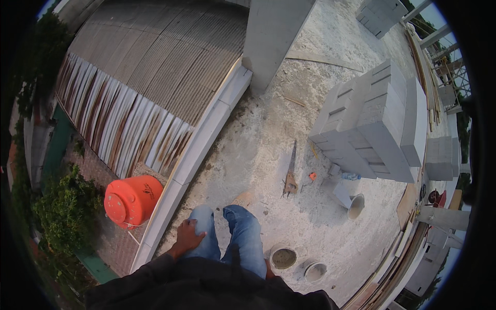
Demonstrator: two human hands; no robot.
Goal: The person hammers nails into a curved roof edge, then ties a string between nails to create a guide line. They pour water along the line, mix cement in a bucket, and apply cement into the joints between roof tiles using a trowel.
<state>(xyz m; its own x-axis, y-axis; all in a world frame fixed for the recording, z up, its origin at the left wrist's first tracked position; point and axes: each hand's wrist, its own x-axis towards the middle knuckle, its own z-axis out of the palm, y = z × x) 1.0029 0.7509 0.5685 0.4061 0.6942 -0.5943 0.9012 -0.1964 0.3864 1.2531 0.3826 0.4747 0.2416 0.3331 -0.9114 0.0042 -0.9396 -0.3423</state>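
Note:
My left hand (189, 237) rests on my left knee, fingers lying over the jeans (205, 222), holding nothing. Only a sliver of my right hand (269, 269) shows beside my right thigh; its fingers are hidden behind my leg and dark sleeve. Nearest to it stands a bucket of grey mortar (283, 257). Beside that is a smaller pail (314, 270) with pale contents. Ahead on the floor lies a handsaw (291, 178) with a wooden handle. An orange tool (312, 176), too small to name, lies right of the saw.
A low block wall (178, 183) runs along my left, with a corrugated roof (165, 67) and an orange water tank (132, 201) beyond. Stacked grey blocks (367, 124) stand right, near a tipped bucket (356, 206) and a water bottle (351, 176). A concrete column (274, 41) rises ahead.

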